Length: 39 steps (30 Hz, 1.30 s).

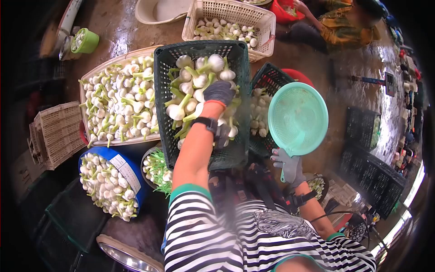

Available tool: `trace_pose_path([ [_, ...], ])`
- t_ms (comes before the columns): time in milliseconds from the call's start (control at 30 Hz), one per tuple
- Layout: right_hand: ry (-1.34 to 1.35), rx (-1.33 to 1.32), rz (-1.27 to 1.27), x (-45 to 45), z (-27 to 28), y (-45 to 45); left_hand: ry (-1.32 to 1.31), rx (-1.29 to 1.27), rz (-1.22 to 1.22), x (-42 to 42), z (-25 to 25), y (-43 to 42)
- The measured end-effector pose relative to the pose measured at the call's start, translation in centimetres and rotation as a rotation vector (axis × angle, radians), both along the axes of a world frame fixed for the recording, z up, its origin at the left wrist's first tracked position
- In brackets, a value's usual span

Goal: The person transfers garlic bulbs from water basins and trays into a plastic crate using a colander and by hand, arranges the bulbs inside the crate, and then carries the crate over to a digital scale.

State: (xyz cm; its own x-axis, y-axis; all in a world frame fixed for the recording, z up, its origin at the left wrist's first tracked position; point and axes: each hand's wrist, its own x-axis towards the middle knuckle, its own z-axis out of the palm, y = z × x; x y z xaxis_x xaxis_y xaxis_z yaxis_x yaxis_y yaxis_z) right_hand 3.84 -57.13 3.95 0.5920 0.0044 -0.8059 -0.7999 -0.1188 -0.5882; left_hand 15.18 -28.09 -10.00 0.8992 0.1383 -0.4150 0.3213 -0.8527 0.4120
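Colander (297, 119): one, right; my right grip (289, 165) wraps its handle (283, 175).
Dark crate (243, 113): one, left, holding garlic bulbs (200, 81); my left grip (219, 93) among them, closure hidden, can't tell.
Blue tub (136, 164): one, near left, garlic-heaped.

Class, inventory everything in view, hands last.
Garlic bulbs: many, white, heaped throughout.
Near crate: one, dark green, centre.
Second crate: one, dark, beside near crate.
Colander: one, mint, right.
Shallow basket: one, tan, left.
Rectangular basket: one, cream, top.
Stacked baskets: count unclear, tan, far left.
Basin: one, beige, top.
Bucket: one, lime, upper left.
Tub: one, blue, lower left.
Bowls: at least two, red, upper right.
Other person: one, yellow clothing, upper right.
Remaining clutter: uncounted, mixed, around edges.
Left hand: one, dark glove, among bulbs.
Right hand: one, grey glove, holding colander.
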Motion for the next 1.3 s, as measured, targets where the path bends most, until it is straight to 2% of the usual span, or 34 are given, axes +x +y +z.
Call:
trace_pose_path([
  [33, 0.000, -0.015, 0.001, 0.1, 0.3, 0.2, 0.092, 0.024, -0.039, 0.9, -0.4, -0.6],
  [133, -0.003, -0.041, 0.003, 0.3, 0.7, 0.1, 0.087, 0.084, -0.138, 2.7, -1.5, -1.8],
  [233, 0.001, -0.001, -0.022, 0.2, -0.1, -0.9, -0.066, 0.085, -0.031, 1.3, -0.7, -2.3],
  [300, 0.018, 0.059, -0.058, -0.3, -0.9, -1.8, -0.017, 0.099, -0.062, 1.3, -0.6, -2.2],
  [367, 0.009, 0.004, -0.036, -0.2, -0.1, -1.2, 0.029, 0.083, -0.043, 1.5, -0.9, -2.2],
  [467, -0.005, -0.020, -0.023, 0.4, 0.5, -0.9, -0.300, -0.247, 0.271, 0.3, -1.6, -1.3],
  [500, -0.006, -0.022, -0.032, 0.4, 0.5, -0.9, -0.285, -0.441, 0.442, -0.1, -1.4, -0.4],
  [533, -0.010, -0.026, -0.040, 0.3, 0.4, -1.0, -0.513, -0.489, 0.349, -0.9, -3.2, 1.0],
  [567, -0.012, -0.036, -0.051, 0.2, 0.3, -1.2, -0.317, -1.065, 0.694, -1.2, -2.0, 1.9],
  [600, -0.023, -0.046, -0.057, 0.4, 0.1, -1.5, -0.345, -1.240, 0.828, -1.6, 0.9, 1.9],
  [633, -0.033, -0.045, -0.090, 0.4, 0.0, -1.8, -0.336, -1.280, 0.905, -2.0, 3.5, 1.7],
  [667, -0.044, -0.042, -0.121, 0.5, -0.1, -2.1, -0.334, -1.285, 0.875, -2.3, 5.1, 1.2],
  [767, -0.061, 0.024, -0.201, -0.1, -1.4, -4.1, -0.350, -1.165, 0.680, -3.0, 6.4, -2.5],
  [833, -0.061, 0.036, -0.217, -0.3, -2.1, -5.1, -0.360, -0.923, 0.374, -2.6, 5.4, -7.4],
  [900, -0.054, 0.171, -0.259, -0.6, -2.5, -6.7, -0.451, -0.477, 0.148, -1.4, 5.6, -12.1],
  [933, -0.043, 0.244, -0.275, -0.8, -2.9, -6.8, -0.308, -0.423, 0.173, -0.7, 6.4, -13.7],
  [967, -0.043, 0.153, -0.243, -0.5, -2.9, -6.1, -0.166, -0.372, 0.202, -0.1, 7.1, -14.3],
  [1033, -0.046, -0.045, -0.195, -0.3, -1.6, -4.9, -0.333, -0.544, 0.222, -1.6, 6.6, -14.3],
  [1133, -0.086, 0.013, -0.172, 0.2, -2.6, -4.4, -0.457, -0.754, 0.221, -5.6, 7.2, -12.1],
  [1167, -0.082, 0.042, -0.164, 0.6, -3.1, -4.2, -0.523, -0.563, 0.269, -7.5, 8.5, -10.1],
  [1233, -0.077, 0.061, -0.163, 2.5, -3.0, -1.3, -0.659, -0.441, 0.687, -12.1, 9.4, -6.3],
  [1267, -0.041, 0.343, -0.262, 3.2, -4.2, -0.9, -0.716, -0.181, 0.676, -13.7, 10.6, -3.3],
  [1300, -0.085, 0.519, -0.321, 3.6, -5.7, 0.1, -0.679, -0.090, 0.752, -15.2, 11.5, -0.4],
])
